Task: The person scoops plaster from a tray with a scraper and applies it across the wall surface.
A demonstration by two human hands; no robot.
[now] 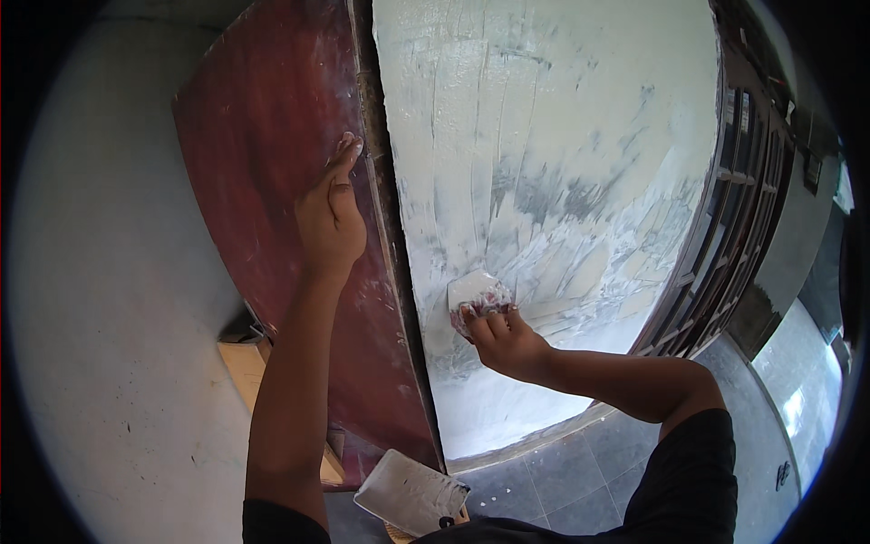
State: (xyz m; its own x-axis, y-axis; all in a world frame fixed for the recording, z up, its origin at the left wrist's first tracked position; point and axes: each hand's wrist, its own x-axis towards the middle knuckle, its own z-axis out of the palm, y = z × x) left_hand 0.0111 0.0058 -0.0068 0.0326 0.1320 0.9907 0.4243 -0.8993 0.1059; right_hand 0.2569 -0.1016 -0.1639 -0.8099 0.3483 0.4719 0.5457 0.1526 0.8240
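Observation:
My right hand (509,344) is closed around a flat putty scraper (473,288), which is smeared with white paste. Its blade lies against the wall (562,100), where pale putty covers grey patches in uneven streaks. Higher up on the left, my left hand (333,213) rests by the edge of a dark red door panel (272,136). Its fingers stretch upward, with white paste on the tips, and no tool shows in it. Below, between my arms, sits a rectangular white tray (403,490) with paste residue on it.
A dark gap and frame edge (391,218) separate the door from the puttied wall. Light wooden pieces (243,367) stand behind my left forearm. Dark-framed windows (739,181) line the right side. White crumbs dot the grey tiled floor (566,471).

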